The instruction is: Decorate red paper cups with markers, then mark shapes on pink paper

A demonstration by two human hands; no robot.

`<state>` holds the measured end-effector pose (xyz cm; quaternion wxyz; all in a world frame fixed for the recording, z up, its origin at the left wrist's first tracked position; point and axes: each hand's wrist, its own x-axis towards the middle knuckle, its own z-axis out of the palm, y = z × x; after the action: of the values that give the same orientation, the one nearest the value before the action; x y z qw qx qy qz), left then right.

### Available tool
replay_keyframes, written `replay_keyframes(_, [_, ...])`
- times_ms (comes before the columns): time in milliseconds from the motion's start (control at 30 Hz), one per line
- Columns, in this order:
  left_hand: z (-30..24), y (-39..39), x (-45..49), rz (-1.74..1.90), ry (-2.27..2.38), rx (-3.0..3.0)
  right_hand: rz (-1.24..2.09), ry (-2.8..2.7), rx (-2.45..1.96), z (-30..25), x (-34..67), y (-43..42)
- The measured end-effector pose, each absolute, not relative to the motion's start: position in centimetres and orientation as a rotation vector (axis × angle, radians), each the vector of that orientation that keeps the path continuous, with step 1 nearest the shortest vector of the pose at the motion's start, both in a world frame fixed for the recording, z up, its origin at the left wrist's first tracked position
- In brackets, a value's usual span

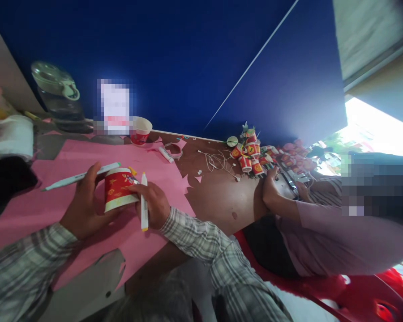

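My left hand (85,203) is wrapped round a red paper cup (118,190) with yellow and white printed figures, its pale wide end facing down and to the left. A white marker with green ends (67,180) is tucked between the fingers of that hand and passes behind the cup. My right hand (158,206) grips a white marker with yellow ends (144,208), upright beside the cup, and its fingertips reach the cup's right side. Both hands are above a large sheet of pink paper (83,154). A small yellow piece (132,171) shows at the cup's upper edge.
Another red cup (141,136), a glue stick (166,154) and a tape ring (176,150) are beyond the hands. A clear jug (58,100) stands at back left. White cable (216,161) and several decorated cups (250,154) lie rightward, near a seated person's hand (272,188).
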<state>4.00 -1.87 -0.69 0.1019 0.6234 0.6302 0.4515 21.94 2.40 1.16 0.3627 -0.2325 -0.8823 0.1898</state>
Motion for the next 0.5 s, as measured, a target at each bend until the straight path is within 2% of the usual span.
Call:
replay_keyframes(133, [-0.4,-1.8,4.4,1.257,1.945,1.839,0.372,-2.395,-0.574,1.4,22.0,2.6])
replay_keyframes(333, [-0.6,-1.3,4.4,1.148,1.911,2.015,0.485,-2.440,-0.518,1.5,22.0,2.6])
replay_keyframes(400, [-0.8,-1.2,4.2,1.126,1.897,2.080,0.609,-2.354,-0.496,1.8,22.0,2.5])
replay_keyframes(500, [-1.0,-1.1,4.0,1.092,1.934,2.126,1.024,-2.039,-0.500,2.4,22.0,2.4])
